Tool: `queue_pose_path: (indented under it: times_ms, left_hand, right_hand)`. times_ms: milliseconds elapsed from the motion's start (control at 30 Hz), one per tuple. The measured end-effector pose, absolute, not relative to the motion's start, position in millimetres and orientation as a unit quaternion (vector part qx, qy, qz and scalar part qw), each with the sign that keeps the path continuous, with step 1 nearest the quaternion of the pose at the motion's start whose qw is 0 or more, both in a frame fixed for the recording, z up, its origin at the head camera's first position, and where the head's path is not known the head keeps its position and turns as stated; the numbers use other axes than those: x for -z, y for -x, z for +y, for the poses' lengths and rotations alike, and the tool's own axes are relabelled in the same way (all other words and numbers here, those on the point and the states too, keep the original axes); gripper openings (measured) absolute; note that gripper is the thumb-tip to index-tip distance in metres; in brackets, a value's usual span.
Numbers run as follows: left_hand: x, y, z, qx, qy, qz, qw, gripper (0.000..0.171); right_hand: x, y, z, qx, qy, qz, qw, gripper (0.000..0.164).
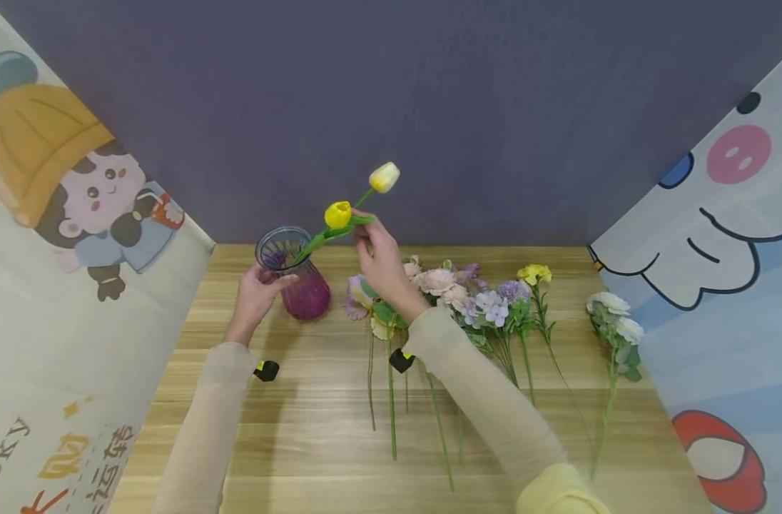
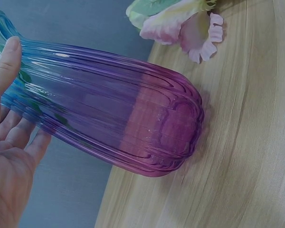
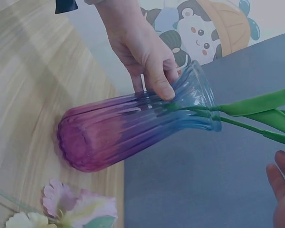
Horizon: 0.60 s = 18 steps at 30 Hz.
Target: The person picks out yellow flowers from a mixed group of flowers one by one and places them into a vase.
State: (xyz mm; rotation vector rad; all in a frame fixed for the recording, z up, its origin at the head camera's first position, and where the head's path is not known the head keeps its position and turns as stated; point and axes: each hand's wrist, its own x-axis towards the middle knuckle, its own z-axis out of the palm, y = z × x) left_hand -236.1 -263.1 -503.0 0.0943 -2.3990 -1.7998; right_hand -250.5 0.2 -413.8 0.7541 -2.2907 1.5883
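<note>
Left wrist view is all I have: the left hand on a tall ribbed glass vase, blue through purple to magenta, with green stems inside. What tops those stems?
Observer: Two blooms, seen in the head view: a bright yellow tulip and a white-and-yellow tulip.
Operator: And where is the right hand?
Observer: The right hand is to the right of the glass vase, its fingers holding the tulips by their green stems.
Operator: What lies farthest right on the table?
Observer: A spray of ruffled white flowers with green leaves, on the wood-grain table.
</note>
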Motion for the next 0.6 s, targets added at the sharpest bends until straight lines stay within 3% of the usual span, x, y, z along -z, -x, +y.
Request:
queue_pose_path:
  times_ms: [600]
  left_hand:
    - [494,234,-258,0.617,-0.028,-0.784,0.055,0.061]
  right_hand:
    - [429,252,-14,-0.554,-0.267,-0.784,0.081,0.038]
